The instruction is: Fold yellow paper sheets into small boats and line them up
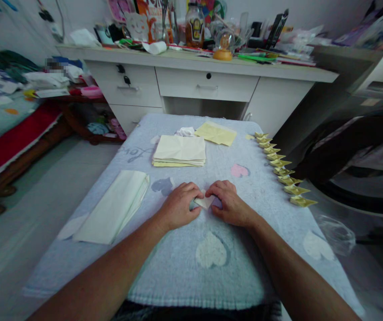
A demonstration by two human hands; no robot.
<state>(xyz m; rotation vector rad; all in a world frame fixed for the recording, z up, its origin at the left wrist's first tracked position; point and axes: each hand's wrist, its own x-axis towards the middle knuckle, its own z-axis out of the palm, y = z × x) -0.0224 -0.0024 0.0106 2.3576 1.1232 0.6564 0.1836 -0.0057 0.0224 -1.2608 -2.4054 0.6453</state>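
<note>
Between my two hands, over the middle of the cloth, is a small folded piece of pale paper [205, 201]. My left hand [182, 204] pinches its left side with thumb and fingers. On the right side, my right hand [227, 201] grips it the same way, fingers curled. Parts of the paper are hidden behind the fingertips. Beyond the hands lies a stack of cream and yellow paper sheets [179, 150]. A creased yellow sheet [216, 133] rests behind it to the right. Along the right edge stands a row of several folded yellow paper shapes [289, 180] with pointed ends.
A long folded bundle of white paper [114, 207] lies left of my hands. Crumpled white paper [185, 131] sits behind the stack. The heart-patterned cloth [245, 267] covers the table. A cluttered white desk [208, 84] stands beyond, a washing machine [372, 133] at right.
</note>
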